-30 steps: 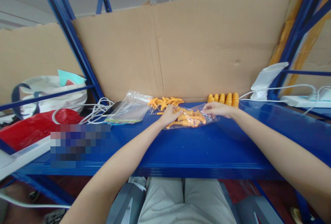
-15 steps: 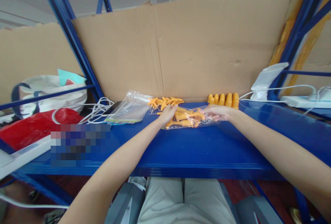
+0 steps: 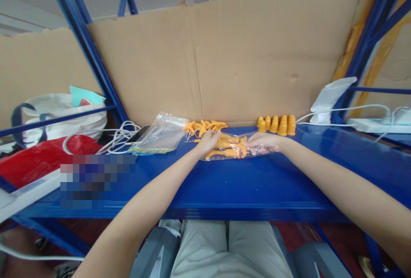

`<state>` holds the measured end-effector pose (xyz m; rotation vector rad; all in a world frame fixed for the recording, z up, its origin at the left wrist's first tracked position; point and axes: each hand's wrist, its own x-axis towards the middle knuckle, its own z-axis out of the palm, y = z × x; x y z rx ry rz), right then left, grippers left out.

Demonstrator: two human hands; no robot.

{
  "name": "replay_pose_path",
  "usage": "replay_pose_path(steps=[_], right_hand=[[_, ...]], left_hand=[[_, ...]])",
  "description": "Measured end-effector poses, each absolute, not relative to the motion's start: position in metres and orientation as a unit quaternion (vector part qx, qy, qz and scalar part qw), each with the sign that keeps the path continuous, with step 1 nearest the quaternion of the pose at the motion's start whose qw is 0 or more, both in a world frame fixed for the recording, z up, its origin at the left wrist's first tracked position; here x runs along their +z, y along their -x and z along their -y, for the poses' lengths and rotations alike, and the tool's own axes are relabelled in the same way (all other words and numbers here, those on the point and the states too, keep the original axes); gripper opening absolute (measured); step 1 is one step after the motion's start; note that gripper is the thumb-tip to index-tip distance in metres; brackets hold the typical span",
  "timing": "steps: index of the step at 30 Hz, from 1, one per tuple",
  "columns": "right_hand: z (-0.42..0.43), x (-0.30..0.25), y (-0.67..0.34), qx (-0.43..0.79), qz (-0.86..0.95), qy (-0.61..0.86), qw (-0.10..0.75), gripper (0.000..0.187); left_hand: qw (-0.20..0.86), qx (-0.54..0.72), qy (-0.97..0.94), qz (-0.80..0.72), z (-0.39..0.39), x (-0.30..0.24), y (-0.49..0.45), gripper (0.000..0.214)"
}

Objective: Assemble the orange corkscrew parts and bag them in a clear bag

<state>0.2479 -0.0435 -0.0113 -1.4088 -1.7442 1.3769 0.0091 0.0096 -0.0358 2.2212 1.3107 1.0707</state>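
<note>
A clear plastic bag filled with orange plastic parts lies on the blue shelf. My left hand rests on the bag's left end with its fingers curled over it. At the bag's right end, my right hand pinches the plastic. Loose orange pronged parts lie just behind the bag. A row of orange cone-shaped pieces stands against the cardboard to the right.
A stack of empty clear bags lies left of the orange parts, beside a phone and white cables. Cardboard backs the shelf. A red bag and a white tote sit far left; a white power strip far right.
My right hand has slid leftward along the bag toward my left hand, bunching the plastic. The left hand has shifted slightly back on the bag's left end.
</note>
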Motion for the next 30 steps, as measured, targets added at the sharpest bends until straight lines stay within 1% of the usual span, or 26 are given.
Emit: replay_pose_path(steps=[3,6,9,12,14,18,21,23,26,27,30], right_hand=[[0.045,-0.005,-0.254,0.488,0.655,0.530,0.230,0.034],[0.043,0.004,-0.264,0.500,0.641,0.528,0.246,0.030],[0.037,0.012,-0.275,0.555,0.615,0.503,0.247,0.036],[0.036,0.017,-0.281,0.596,0.603,0.468,0.250,0.046],[0.040,0.018,-0.280,0.587,0.615,0.463,0.251,0.045],[0.049,0.018,-0.276,0.494,0.662,0.490,0.279,0.026],[0.048,0.017,-0.277,0.430,0.675,0.523,0.293,0.023],[0.042,0.014,-0.279,0.379,0.687,0.542,0.300,0.019],[0.032,0.008,-0.280,0.269,0.709,0.570,0.316,0.012],[0.029,0.006,-0.279,0.228,0.716,0.575,0.324,0.012],[0.025,0.004,-0.276,0.104,0.722,0.593,0.342,0.014]], left_hand=[[0.158,0.376,-0.770,-0.491,-0.007,-0.034,-0.010,0.012],[0.112,0.379,-0.781,-0.484,-0.003,-0.030,-0.010,0.011],[0.050,0.391,-0.803,-0.447,0.001,-0.025,-0.009,0.007],[-0.014,0.409,-0.815,-0.410,0.004,-0.020,-0.009,0.011],[-0.039,0.413,-0.818,-0.399,0.006,-0.019,-0.009,0.017],[-0.038,0.392,-0.836,-0.381,0.009,-0.017,-0.009,0.025],[-0.016,0.385,-0.845,-0.370,0.011,-0.014,-0.010,0.026],[0.015,0.378,-0.856,-0.353,0.014,-0.011,-0.010,0.032],[0.081,0.368,-0.872,-0.312,0.017,-0.008,-0.012,0.041],[0.096,0.373,-0.872,-0.303,0.018,-0.007,-0.012,0.039],[0.117,0.405,-0.851,-0.313,0.019,-0.008,-0.013,0.021]])
